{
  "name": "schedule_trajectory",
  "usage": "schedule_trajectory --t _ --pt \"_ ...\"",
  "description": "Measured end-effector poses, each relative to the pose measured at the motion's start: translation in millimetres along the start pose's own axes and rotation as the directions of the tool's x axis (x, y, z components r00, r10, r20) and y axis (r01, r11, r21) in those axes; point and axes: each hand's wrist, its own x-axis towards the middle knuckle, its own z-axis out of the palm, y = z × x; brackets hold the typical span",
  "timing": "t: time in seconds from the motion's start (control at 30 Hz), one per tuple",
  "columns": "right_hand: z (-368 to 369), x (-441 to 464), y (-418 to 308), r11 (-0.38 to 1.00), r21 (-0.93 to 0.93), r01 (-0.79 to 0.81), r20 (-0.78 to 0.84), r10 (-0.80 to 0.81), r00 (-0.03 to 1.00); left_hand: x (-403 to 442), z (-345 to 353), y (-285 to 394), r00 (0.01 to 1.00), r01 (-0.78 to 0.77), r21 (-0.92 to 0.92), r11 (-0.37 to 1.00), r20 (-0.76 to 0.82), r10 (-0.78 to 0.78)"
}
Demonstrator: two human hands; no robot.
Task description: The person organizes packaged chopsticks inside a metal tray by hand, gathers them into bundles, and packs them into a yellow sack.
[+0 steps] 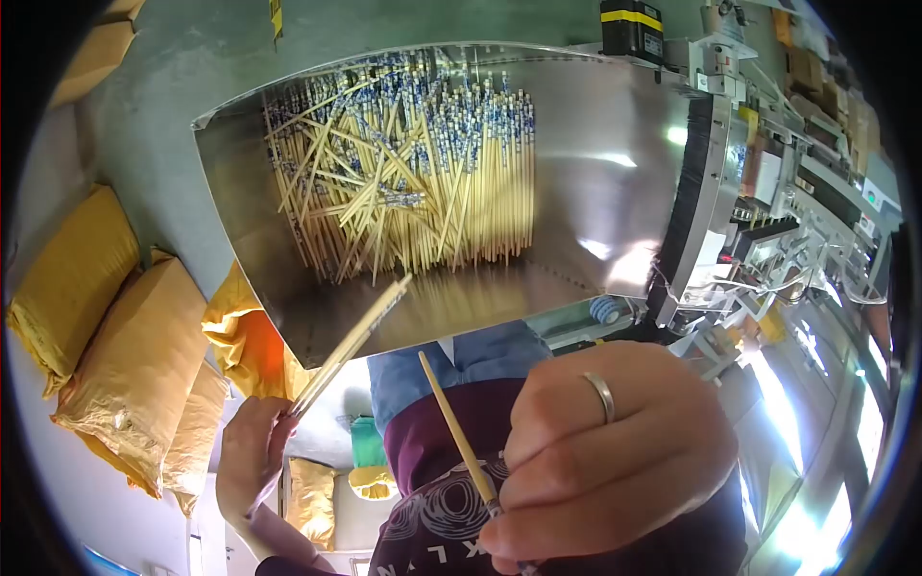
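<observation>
Many wooden chopsticks [490, 182] with blue-and-white patterned ends lie in a shiny metal tray [595, 144]. Those at the right run parallel, while those on the left cross each other at angles. My left hand [252, 451], beyond the tray's near-left corner, is closed around a few chopsticks [351, 341] whose far tips point up toward the tray. Close to the camera, my right hand [615, 456], with a ring on one finger, pinches a single chopstick [451, 422] near its patterned end. Its bare tip points up and left. My right fingers partly hide the patterned end.
A machine [768, 230] with a black brush strip [684, 202] adjoins the tray's right side. A black-and-yellow box [632, 31] sits at the back right. Yellow wrapped sacks [134, 374] stand at the left. My legs [461, 355] are at the tray's near edge.
</observation>
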Motion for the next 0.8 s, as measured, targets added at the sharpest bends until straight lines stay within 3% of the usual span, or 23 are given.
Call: schedule_trajectory --t 0.03,0.1,0.17,0.2,0.23,0.27,0.3,0.33,0.37,0.4,0.47,0.53,0.57,0.63,0.67,0.7,0.73,0.77,0.8 --pt "-1.3 -3.6 0.2 1.000 0.001 -0.006 0.003 0.006 1.000 5.4 2.7 2.6 1.000 0.000 -0.005 1.000 0.003 0.000" --pt "-3.8 -7.9 6.8 0.870 -0.206 -0.448 -0.165 0.420 0.892 18.0 9.6 6.4 0.997 0.078 -0.200 0.977 -0.001 -0.080" --pt "-8.1 -12.1 25.0 0.541 -0.303 -0.785 -0.381 0.686 0.620 41.9 35.2 -8.2 0.996 0.057 -0.489 0.870 -0.032 -0.084" --pt "-21.4 -27.3 65.6 0.535 -0.212 -0.818 -0.473 0.676 0.565 61.9 51.3 -9.1 0.977 0.143 -0.416 0.898 -0.088 -0.196" --pt "-39.2 -49.2 110.0 0.413 -0.064 -0.909 -0.508 0.770 0.386 82.9 60.6 -8.3 0.972 0.158 -0.401 0.903 -0.097 -0.213" --pt "-51.7 -75.0 147.2 0.322 -0.181 -0.929 -0.565 0.739 0.366 105.2 79.8 -13.6 0.956 0.129 -0.391 0.911 -0.195 -0.219" --pt "-51.7 -93.4 170.7 0.339 -0.182 -0.923 -0.555 0.739 0.381 126.3 90.4 -11.2 0.946 0.101 -0.326 0.940 -0.261 -0.192" --pt "-50.1 -107.9 190.2 0.085 -0.560 -0.824 -0.655 0.564 0.503 146.7 102.8 -12.2 0.930 0.124 -0.147 0.981 -0.328 -0.167" --pt "-47.0 -112.6 201.7 -0.257 -0.767 -0.588 -0.639 0.389 0.664 167.4 117.5 -20.7 0.925 0.190 -0.091 0.978 -0.317 -0.209" --pt "-37.1 -110.2 205.7 -0.243 -0.776 -0.582 -0.627 0.397 0.671 183.3 125.3 -21.5 0.913 0.246 -0.031 0.969 -0.327 -0.242" --pt "-0.1 -104.6 208.0 0.096 -0.792 -0.603 -0.456 0.564 0.688 211.2 139.7 -29.6 0.874 0.309 -0.044 0.950 -0.380 -0.302" --pt "38.6 -98.2 219.0 0.107 -0.902 -0.418 -0.278 0.598 0.752 219.9 143.7 -28.2 0.863 0.341 -0.055 0.938 -0.377 -0.336" --pt "48.6 -100.5 229.4 0.113 -0.904 -0.413 -0.271 0.596 0.756 220.2 141.7 -21.4 0.830 0.315 0.003 0.949 -0.486 -0.274" --pt "66.0 -109.7 249.6 0.072 -0.938 -0.339 -0.188 0.716 0.672 222.8 136.0 -13.3 0.781 0.304 0.064 0.951 -0.588 -0.210" --pt "68.4 -113.8 253.1 0.079 -0.938 -0.337 -0.182 0.714 0.676 227.7 129.9 -10.5 0.769 0.197 0.134 0.971 -0.635 -0.068" --pt "65.9 -119.0 254.6 0.171 -0.922 -0.349 -0.138 0.696 0.705 230.8 125.0 -7.0 0.738 0.089 0.211 0.973 -0.670 0.078" --pt "60.9 -124.4 255.3 0.258 -0.898 -0.355 -0.096 0.673 0.733 232.0 122.9 -1.4 0.735 0.092 0.210 0.973 -0.674 0.076" --pt "55.2 -124.3 247.1 0.259 -0.900 -0.350 -0.092 0.672 0.735 232.0 119.8 7.3 0.785 0.065 0.217 0.974 -0.614 0.085" --pt "47.6 -120.9 231.8 0.296 -0.854 -0.428 -0.086 0.731 0.677 232.9 119.2 13.6 0.829 0.036 0.220 0.975 -0.552 0.094"
